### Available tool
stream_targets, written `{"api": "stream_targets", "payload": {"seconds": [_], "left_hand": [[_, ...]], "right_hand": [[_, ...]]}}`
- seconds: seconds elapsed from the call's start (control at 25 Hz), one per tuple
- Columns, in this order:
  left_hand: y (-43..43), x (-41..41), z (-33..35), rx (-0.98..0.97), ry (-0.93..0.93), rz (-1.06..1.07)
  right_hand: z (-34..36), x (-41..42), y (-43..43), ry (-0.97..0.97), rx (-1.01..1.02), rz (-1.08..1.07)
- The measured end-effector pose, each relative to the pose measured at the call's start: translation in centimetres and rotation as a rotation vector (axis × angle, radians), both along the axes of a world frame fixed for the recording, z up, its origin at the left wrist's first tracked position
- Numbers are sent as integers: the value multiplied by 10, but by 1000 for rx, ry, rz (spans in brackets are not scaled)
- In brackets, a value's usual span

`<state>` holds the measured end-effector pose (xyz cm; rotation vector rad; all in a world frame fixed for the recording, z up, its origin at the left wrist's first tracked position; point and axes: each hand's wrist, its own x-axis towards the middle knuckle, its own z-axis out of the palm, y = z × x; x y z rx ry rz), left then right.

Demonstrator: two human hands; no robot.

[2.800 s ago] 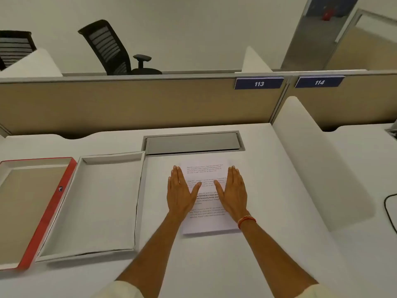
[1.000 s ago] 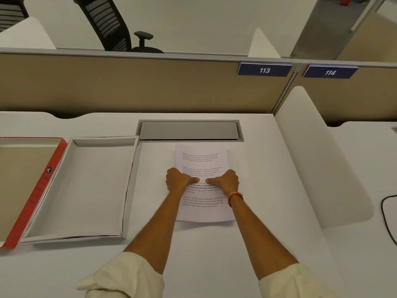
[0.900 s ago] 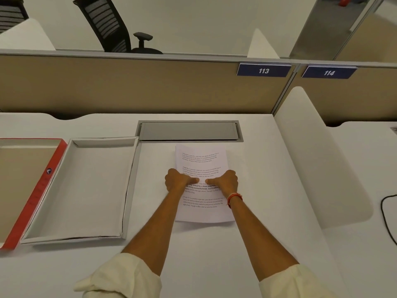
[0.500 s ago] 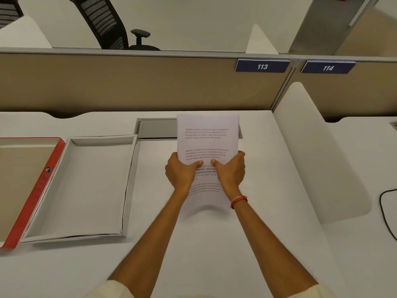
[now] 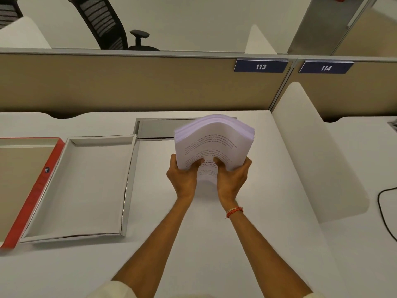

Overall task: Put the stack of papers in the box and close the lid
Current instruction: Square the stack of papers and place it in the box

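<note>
A white stack of papers [image 5: 212,138] with printed text is held above the desk, its far end bowed upward. My left hand [image 5: 182,179] grips its near left side and my right hand [image 5: 233,179] grips its near right side, thumbs on top. The open white box [image 5: 129,179] lies empty on the desk to the left of my hands. Its red-edged lid [image 5: 40,186] lies inside-up at the far left, touching the box.
A grey cable hatch [image 5: 156,127] is set into the white desk [image 5: 214,244] behind the papers. A white divider panel [image 5: 311,158] stands at the right, a beige partition [image 5: 129,82] at the back. A black cable [image 5: 384,211] trails at the right edge.
Both hands closed on the stack where it lay flat and lifted it off the desk; its far end now bends upward.
</note>
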<state>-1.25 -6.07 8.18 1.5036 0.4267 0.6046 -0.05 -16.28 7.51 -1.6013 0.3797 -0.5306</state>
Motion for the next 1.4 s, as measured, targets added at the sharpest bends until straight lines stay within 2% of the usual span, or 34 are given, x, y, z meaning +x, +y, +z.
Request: {"api": "stream_targets", "payload": {"seconds": [0.52, 0.92, 1.2, 1.4], "left_hand": [[2, -6, -12, 41, 36, -38], [10, -5, -17, -9, 53, -39], [7, 2, -11, -19, 119, -39], [7, 12, 3, 47, 200, 28]], "right_hand": [[-14, -3, -9, -1, -28, 60], [-28, -6, -14, 42, -43, 69], [-21, -2, -6, 37, 8, 63], [-12, 18, -2, 103, -89, 71]]}}
